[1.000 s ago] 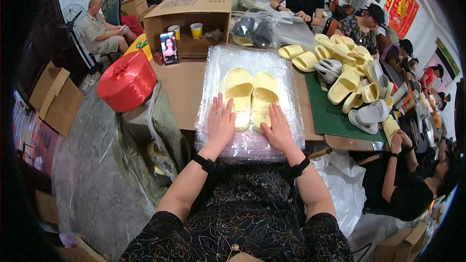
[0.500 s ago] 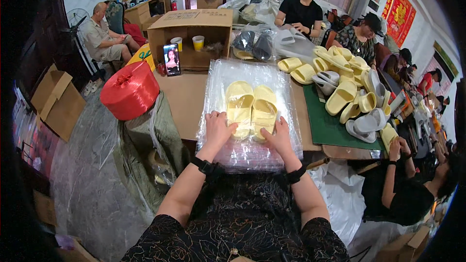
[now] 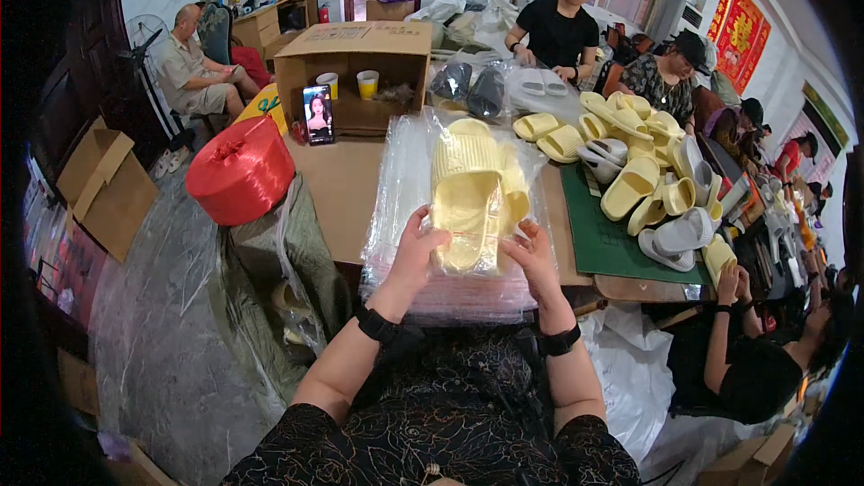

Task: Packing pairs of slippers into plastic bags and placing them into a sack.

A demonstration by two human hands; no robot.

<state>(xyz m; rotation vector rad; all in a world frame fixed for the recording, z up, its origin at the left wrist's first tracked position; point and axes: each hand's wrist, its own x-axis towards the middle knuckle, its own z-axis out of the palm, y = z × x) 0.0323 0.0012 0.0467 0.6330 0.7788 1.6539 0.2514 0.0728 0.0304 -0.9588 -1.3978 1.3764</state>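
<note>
A pair of pale yellow slippers [image 3: 466, 220] in a clear plastic bag is tilted up between my two hands. One slipper overlaps most of the other. My left hand [image 3: 414, 256] grips the heel end from the left, its thumb over the footbed. At the lower right edge, my right hand [image 3: 534, 259] has its fingers curled round the bag, beside the partly covered slipper. Beneath them lies a stack of flat clear plastic bags [image 3: 393, 202] on the table.
Loose yellow and grey slippers [image 3: 633, 184] are heaped on a green mat [image 3: 594, 247] at right. An open cardboard box [image 3: 351, 40], a phone [image 3: 318, 114] and a red twine roll [image 3: 240, 169] stand left. Co-workers [image 3: 558, 22] sit around the far and right sides.
The slippers, flat side by side before, are now raised and tilted, one overlapping the other. My hands have closed on them. The co-worker across the table has moved their hands.
</note>
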